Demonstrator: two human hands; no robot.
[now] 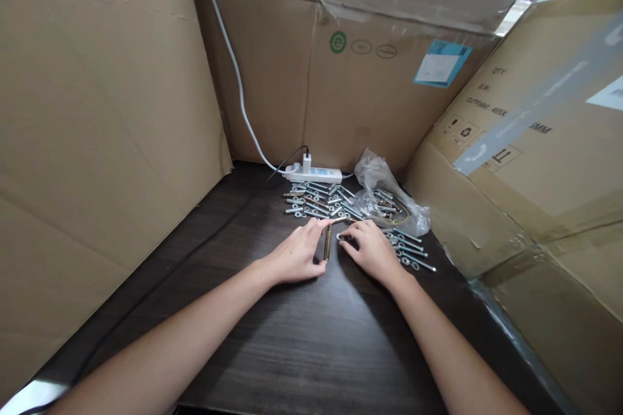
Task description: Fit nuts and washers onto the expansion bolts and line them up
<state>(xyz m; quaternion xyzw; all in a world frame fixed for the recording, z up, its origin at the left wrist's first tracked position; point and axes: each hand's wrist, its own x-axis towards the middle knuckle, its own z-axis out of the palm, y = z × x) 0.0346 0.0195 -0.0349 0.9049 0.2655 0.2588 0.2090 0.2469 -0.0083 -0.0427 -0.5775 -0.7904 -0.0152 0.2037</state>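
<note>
My left hand (302,251) is closed, with a brass-coloured bolt (328,244) held upright between its thumb and fingers. Close to its fingertips lies another brass-coloured piece (341,220), partly hidden. Just to the right, my right hand (368,248) pinches a small silver washer (339,237) between thumb and fingertips. Beyond both hands, several silver and brass-coloured bolts (316,198) lie in rows with washers and nuts. More long silver bolts (416,249) and loose washers (415,266) are beside my right hand, partly covered by it.
A clear plastic bag (384,185) lies over some bolts. Behind them is a white power strip (314,173) with a plug; a black cable (195,249) crosses the dark table (311,343). Cardboard walls (263,78) enclose the left, back and right.
</note>
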